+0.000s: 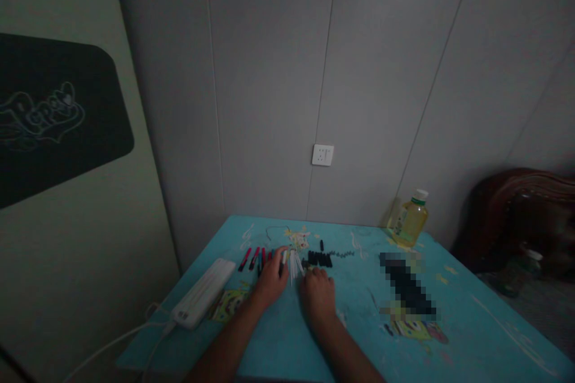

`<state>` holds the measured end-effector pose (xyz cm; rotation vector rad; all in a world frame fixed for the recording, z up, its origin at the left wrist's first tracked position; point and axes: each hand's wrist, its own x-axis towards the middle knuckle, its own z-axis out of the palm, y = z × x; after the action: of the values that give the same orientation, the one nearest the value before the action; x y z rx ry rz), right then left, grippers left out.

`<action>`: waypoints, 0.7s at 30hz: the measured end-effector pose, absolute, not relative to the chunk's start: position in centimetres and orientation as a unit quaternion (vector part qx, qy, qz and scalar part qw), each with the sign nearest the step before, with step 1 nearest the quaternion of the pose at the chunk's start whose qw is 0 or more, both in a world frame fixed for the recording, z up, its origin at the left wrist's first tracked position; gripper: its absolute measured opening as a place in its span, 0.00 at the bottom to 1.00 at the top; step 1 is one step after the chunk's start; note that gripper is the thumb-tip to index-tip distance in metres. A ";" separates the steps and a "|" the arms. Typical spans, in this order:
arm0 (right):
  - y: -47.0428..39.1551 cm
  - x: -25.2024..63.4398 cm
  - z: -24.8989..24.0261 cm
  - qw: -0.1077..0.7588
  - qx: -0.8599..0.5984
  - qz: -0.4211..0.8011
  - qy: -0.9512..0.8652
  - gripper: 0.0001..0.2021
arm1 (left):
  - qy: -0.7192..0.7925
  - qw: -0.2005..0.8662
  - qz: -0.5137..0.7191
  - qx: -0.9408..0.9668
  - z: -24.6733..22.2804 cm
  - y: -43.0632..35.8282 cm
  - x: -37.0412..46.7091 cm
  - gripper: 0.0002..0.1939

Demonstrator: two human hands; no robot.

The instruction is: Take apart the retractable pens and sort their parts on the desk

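My left hand (pixel 272 278) is closed around a slim pen-like piece (pixel 283 258), pale at the top and dark lower down. Just right of it, several thin white sticks (pixel 293 267) lie fanned out on the table. My right hand (pixel 318 291) rests beside their right edge with its fingers curled down, and whatever they hold is hidden. Beyond that hand sits a row of short black pieces (pixel 320 259), with one more black piece (pixel 321 245) behind. Left of my left hand lie several pens, including a pink-and-black pen (pixel 245 259).
The blue patterned table (pixel 287 341) stands against a grey wall. A white power strip (pixel 203 293) with cables lies at the left edge. At the back right stands a bottle of yellow liquid (pixel 411 219). A dark pixelated object (pixel 408 284) lies on the right.
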<state>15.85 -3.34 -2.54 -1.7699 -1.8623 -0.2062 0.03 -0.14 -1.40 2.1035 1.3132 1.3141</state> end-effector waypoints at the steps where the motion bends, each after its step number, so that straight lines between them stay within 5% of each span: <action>1: -3.3 16.1 -2.5 0.289 -0.657 -0.073 -0.692 0.09 | 0.459 0.169 0.464 0.739 -1.5 -0.3 0.0 0.21; 11: -3.4 17.6 -1.2 0.419 -0.535 0.038 -0.733 0.13 | 0.411 0.206 0.473 0.752 -1.9 -1.2 0.1 0.16; 21: -4.0 16.5 -1.1 0.456 -0.439 0.113 -0.766 0.11 | 0.410 0.171 0.433 0.784 -1.9 -1.4 0.1 0.19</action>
<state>16.48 -3.96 -1.13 -1.0834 -1.8888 0.2789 0.09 -1.44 -1.89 2.2269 1.1641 1.2306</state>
